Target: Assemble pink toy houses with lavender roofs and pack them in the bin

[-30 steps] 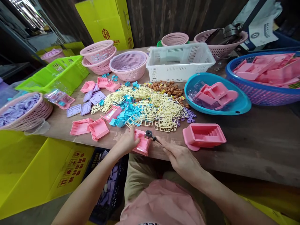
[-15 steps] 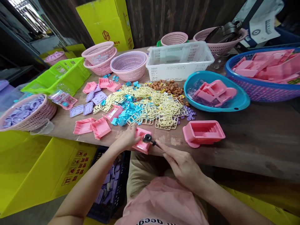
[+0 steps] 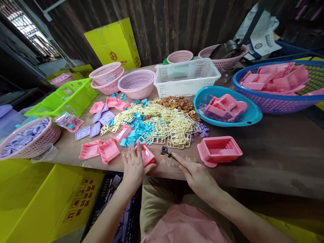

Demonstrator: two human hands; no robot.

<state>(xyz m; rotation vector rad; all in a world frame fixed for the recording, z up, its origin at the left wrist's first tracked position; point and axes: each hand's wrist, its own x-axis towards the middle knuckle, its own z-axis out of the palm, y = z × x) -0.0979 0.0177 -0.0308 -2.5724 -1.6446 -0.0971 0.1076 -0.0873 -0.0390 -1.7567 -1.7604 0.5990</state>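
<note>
The left hand (image 3: 134, 165) lies with fingers spread on the pink tray (image 3: 145, 156) at the bench (image 3: 265, 162) edge, the right hand (image 3: 198, 175) pinches the little black tool (image 3: 167, 153), so a push could tip the tray off.

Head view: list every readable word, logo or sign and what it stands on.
Yellow box by the wall: round orange logo and small characters, too blurred to read.
Yellow bin under the table: red Chinese characters, too skewed to read.
White bag: round emblem, print too small.
</note>
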